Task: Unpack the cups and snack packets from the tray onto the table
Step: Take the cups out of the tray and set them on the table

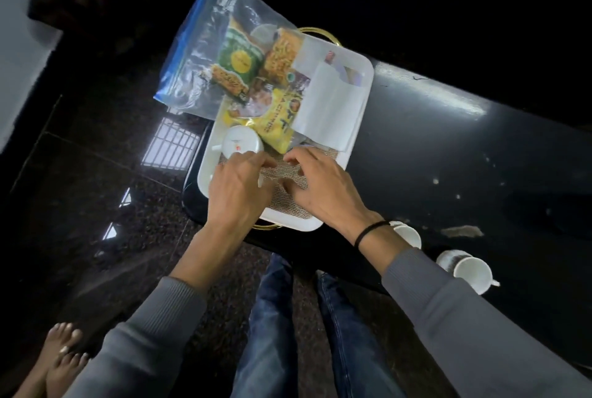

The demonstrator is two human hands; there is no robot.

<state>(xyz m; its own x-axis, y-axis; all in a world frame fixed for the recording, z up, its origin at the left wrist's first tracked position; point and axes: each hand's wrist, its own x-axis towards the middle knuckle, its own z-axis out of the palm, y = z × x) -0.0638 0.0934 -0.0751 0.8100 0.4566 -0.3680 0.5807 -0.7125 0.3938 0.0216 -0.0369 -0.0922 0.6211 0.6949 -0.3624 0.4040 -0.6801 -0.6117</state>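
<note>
1. Since it carries everything, the desk point(448, 128) runs dark and glossy under and beyond both hands, with bare room to the right for unloading.
2. Beyond the hands, the bag point(205, 54) lies partly off the far end of the tray point(358, 77), clear and blue-edged, with packets inside, probably left until the loose things are out.
3. Under both hands, the tray sits at the desk's near edge, its mesh liner point(288, 205) bared where things seem to have gone.
4. Just past the fingertips, a yellow packet point(275, 122) lies beside a white envelope point(323, 102).
5. Two cups point(471, 271) stand on the desk right of the right wrist, apparently unpacked.
6. Touching the left hand point(237, 189), one cup point(242, 142) is on the tray; the fingers curl at its near side, not clearly gripping.
7. Over the liner, the right hand point(320, 189) hovers, fingers bent, holding nothing.
</note>
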